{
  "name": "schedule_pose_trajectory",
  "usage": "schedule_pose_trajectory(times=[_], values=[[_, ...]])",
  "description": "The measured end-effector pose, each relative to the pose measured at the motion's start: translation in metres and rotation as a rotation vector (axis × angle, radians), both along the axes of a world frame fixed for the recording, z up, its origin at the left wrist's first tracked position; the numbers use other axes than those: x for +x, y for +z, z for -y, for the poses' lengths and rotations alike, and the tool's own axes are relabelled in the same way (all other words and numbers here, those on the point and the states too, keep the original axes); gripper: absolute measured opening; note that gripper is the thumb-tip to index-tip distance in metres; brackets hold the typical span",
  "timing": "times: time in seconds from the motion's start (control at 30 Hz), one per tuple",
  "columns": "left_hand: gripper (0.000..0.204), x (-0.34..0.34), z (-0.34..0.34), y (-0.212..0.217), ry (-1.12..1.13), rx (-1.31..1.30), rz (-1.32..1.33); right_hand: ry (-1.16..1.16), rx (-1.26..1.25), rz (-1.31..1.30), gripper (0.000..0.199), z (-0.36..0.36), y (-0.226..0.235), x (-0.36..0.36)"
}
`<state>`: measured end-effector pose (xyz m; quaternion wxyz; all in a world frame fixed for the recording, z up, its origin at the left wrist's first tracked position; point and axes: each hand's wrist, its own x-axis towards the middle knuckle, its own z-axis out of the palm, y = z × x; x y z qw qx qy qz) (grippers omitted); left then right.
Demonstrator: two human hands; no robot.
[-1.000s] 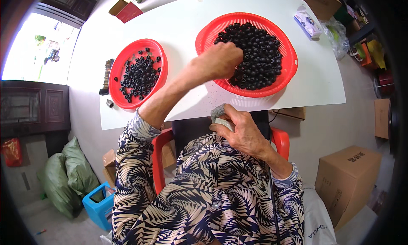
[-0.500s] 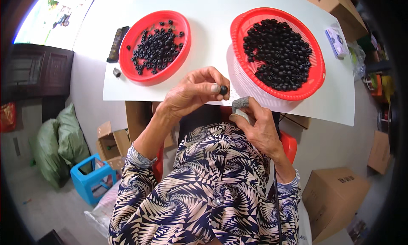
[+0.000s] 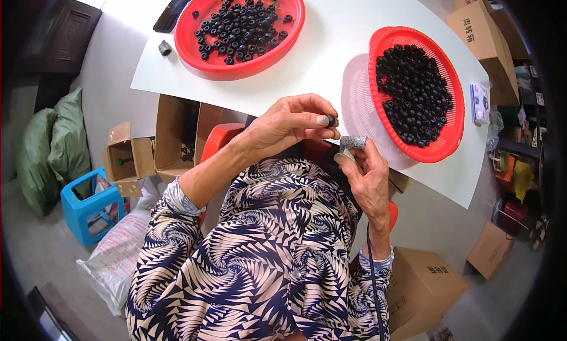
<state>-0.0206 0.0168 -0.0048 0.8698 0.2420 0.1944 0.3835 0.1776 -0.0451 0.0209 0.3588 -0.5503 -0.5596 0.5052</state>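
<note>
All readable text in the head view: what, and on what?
Printed wording isn't copied here; locations only.
Upper-right cardboard box: large dark characters, legible.
Cardboard box at the lower edge: dark print, too blurred to read fully.
White sack, lower left: reddish print, unreadable.
Small white-and-blue packet on the table: too small.

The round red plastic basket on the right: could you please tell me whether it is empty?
Not empty: many small round black pieces lie heaped in the red plastic basket.
</note>
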Motion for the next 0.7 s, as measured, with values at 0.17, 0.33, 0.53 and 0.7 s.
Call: schedule_pose_trajectory(times=[0.17, 0.33, 0.53, 0.7], values=[[0.018, -0.001, 0.003, 0.003, 0.022, -0.002, -0.01, -0.013, -0.033, -0.008, 0.025, 0.0, 0.0, -0.002], [0.018, -0.001, 0.004, 0.009, 0.025, 0.056, -0.097, -0.012, -0.041, 0.0, 0.024, -0.001, -0.003, 0.0], [0.018, 0.0, 0.005, 0.011, 0.084, 0.143, -0.276, -0.042, -0.046, -0.055, 0.023, -0.001, -0.001, -0.003], [0.015, 0.0, 0.006, 0.013, 0.086, 0.212, -0.419, -0.033, -0.039, -0.05, 0.023, -0.002, -0.001, 0.0]])
